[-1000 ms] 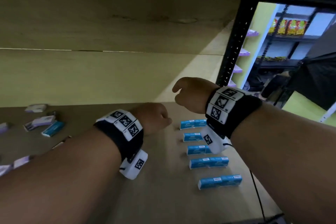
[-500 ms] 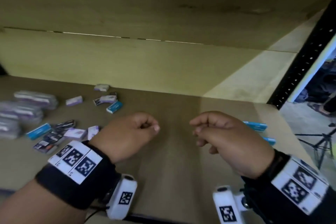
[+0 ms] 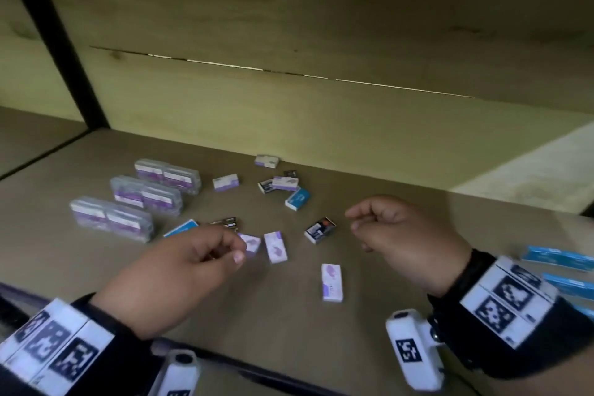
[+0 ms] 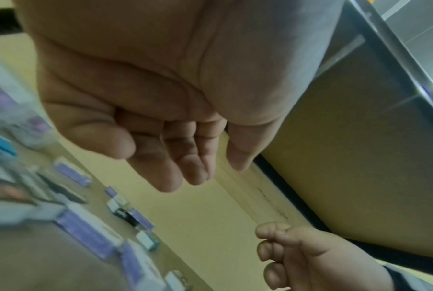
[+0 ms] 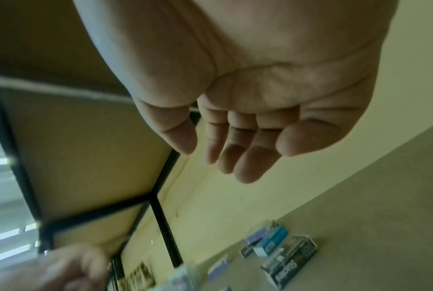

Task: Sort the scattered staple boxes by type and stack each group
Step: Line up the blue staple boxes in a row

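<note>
Above the wooden shelf (image 3: 321, 325), the left hand (image 3: 173, 270) and right hand (image 3: 408, 241) are held with fingers loosely curled around nothing, while small staple boxes (image 3: 275, 247) are seen scattered mid-frame, clear-wrapped purple packs (image 3: 146, 195) grouped at centre left, and blue boxes (image 3: 557, 257) lined at the right edge.
</note>
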